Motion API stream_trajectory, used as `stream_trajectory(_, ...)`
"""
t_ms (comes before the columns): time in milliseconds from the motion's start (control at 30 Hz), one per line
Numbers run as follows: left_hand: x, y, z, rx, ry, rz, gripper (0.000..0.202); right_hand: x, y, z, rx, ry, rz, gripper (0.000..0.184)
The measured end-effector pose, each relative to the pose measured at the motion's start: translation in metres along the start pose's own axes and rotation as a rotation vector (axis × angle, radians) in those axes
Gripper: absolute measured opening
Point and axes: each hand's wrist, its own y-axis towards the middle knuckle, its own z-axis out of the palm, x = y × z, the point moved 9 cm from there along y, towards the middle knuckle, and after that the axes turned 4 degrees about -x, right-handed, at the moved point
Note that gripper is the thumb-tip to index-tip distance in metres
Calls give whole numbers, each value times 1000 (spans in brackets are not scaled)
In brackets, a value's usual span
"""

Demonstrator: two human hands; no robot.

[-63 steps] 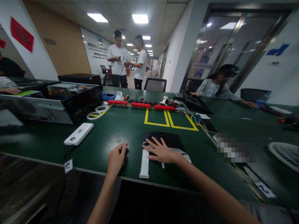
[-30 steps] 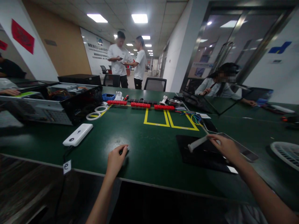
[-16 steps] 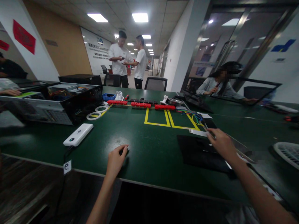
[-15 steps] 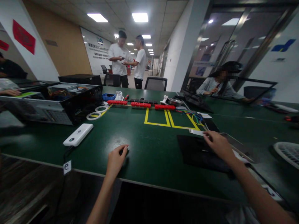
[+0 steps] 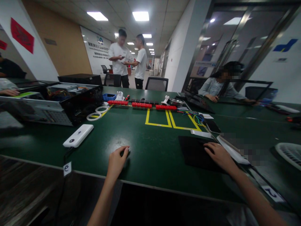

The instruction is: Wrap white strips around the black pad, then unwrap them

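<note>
My left hand (image 5: 118, 160) rests on the green table (image 5: 150, 157) near its front edge. Its fingers curl in and the thumb meets the forefinger; whether anything small sits in that pinch I cannot make out. On the right, my right hand (image 5: 220, 154) lies over a thin black mat (image 5: 191, 150), fingers stretched out and a little apart, with no object visible in it. Just beyond that hand is a flat silver-white strip (image 5: 201, 134). A white device (image 5: 231, 150), partly blurred out, lies close beside it on the right.
At left stand an opened computer case (image 5: 82, 100) and a white power bank (image 5: 78, 136) with a cable. White rings (image 5: 94, 116), red slotted strips (image 5: 141, 105), a blue tray (image 5: 109, 97) and coloured wires (image 5: 198, 118) line the back. A person (image 5: 223, 84) sits at right.
My right hand has drawn back toward me, from beside the silver-white strip to lower over the black mat, uncovering more of the strip. The left hand has not moved.
</note>
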Motion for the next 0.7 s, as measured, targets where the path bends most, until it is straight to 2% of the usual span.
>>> stream_trajectory(167,1,0,1,5,-5,-10,29,15,-12,13,56,-86,39,47)
stream_trajectory(300,1,0,2,17,-20,-6,30,46,-23,14,87,-137,62,48)
stream_trajectory(467,-6,-2,7,68,-46,84,31,105,-24,12,166,-154,8,49)
stream_trajectory(700,-30,-13,28,273,-33,357,35,204,-21,8,186,-93,-106,50)
